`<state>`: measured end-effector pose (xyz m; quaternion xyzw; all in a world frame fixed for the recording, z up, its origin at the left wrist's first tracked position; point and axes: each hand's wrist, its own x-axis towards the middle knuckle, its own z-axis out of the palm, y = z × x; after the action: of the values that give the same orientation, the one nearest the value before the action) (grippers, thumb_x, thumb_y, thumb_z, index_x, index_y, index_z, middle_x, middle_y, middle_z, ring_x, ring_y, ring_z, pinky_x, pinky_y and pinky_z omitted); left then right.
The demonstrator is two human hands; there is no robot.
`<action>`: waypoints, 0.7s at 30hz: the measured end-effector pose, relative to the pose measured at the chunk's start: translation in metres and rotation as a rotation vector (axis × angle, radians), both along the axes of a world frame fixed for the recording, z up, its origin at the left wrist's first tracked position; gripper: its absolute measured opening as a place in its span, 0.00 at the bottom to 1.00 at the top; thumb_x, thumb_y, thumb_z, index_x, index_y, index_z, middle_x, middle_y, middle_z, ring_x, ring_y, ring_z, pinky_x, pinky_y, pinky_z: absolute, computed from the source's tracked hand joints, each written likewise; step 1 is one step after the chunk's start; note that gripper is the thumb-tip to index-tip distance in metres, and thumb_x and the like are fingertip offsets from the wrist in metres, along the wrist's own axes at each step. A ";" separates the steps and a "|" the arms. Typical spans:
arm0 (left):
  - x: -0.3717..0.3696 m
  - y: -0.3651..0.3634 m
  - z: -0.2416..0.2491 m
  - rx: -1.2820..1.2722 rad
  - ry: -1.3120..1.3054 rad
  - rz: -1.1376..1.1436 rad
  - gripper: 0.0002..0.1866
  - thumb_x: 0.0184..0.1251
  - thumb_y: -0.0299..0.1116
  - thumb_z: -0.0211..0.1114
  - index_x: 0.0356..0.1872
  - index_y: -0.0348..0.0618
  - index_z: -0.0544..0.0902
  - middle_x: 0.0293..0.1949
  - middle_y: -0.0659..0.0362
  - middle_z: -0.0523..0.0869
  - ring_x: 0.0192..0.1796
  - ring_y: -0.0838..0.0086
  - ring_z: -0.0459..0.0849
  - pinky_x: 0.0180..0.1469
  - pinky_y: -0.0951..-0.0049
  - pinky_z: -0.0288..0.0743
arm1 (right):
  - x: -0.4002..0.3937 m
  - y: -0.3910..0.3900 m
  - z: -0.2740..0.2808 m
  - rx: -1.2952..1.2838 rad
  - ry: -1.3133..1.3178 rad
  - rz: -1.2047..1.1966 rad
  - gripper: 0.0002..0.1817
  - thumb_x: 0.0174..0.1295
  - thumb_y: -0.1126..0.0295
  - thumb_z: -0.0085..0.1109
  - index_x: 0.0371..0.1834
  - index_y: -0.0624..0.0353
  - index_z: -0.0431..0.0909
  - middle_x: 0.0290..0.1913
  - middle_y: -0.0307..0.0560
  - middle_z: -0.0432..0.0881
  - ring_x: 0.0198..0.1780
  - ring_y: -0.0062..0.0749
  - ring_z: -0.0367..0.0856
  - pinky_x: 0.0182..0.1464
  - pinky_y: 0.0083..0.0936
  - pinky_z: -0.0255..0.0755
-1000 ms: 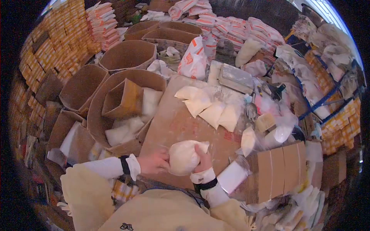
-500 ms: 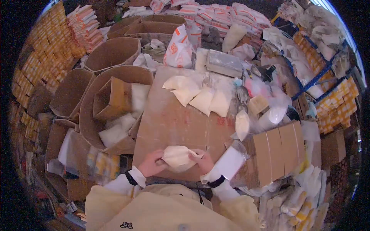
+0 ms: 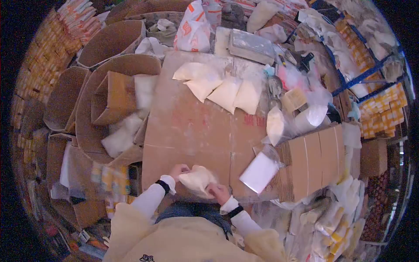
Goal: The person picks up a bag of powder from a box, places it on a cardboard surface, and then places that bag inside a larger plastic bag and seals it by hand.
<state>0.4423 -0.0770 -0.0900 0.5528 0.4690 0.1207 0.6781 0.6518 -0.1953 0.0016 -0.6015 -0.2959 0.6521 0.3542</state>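
A clear plastic bag filled with cream-coloured powder (image 3: 197, 180) is tilted between my hands at the near edge of the cardboard-covered table (image 3: 192, 144). My left hand (image 3: 179, 171) grips its upper left corner, fingers closed. On the lower right, my right hand (image 3: 218, 191) pinches the bag's edge. Farther back on the cardboard lie several similar filled bags (image 3: 224, 94) in an overlapping row. Another filled bag (image 3: 275, 125) rests alone by the right side, next to a metal scoop (image 3: 274, 86).
A digital-looking scale (image 3: 252, 46) and an orange-printed white sack (image 3: 193, 28) stand at the back. Large cardboard drums (image 3: 83, 131) line the left, one holding a carton (image 3: 126, 98). To the right are a white pack (image 3: 260, 171) and flattened cartons (image 3: 312, 161).
The bag has turned in my hands, its right end now lower and nearer to me. My right hand has moved down and left. The camera view has shifted, tipping downward.
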 end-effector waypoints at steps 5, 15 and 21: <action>0.022 0.018 0.031 0.009 -0.009 -0.159 0.07 0.57 0.33 0.60 0.29 0.39 0.79 0.25 0.65 0.78 0.29 0.84 0.72 0.33 0.76 0.69 | -0.026 0.021 -0.008 0.073 -0.598 -0.125 0.19 0.55 0.57 0.54 0.40 0.63 0.70 0.25 0.55 0.77 0.31 0.39 0.78 0.36 0.29 0.70; 0.053 0.018 0.107 0.593 0.361 -0.519 0.12 0.57 0.36 0.53 0.35 0.39 0.76 0.30 0.42 0.78 0.35 0.49 0.77 0.38 0.58 0.70 | 0.004 0.077 0.020 0.176 -1.021 0.643 0.14 0.53 0.64 0.48 0.37 0.62 0.67 0.39 0.59 0.74 0.36 0.57 0.75 0.37 0.44 0.70; 0.057 0.011 0.106 0.542 0.370 -0.206 0.11 0.57 0.36 0.54 0.26 0.36 0.70 0.27 0.43 0.78 0.32 0.47 0.77 0.32 0.57 0.70 | 0.018 0.027 0.045 0.148 -0.805 0.522 0.13 0.51 0.65 0.51 0.36 0.62 0.70 0.30 0.59 0.77 0.31 0.53 0.76 0.34 0.40 0.70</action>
<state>0.4996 -0.0663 0.0161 0.7698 0.4766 0.0695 0.4188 0.6702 -0.1687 0.0461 -0.6851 -0.5958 0.4118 0.0780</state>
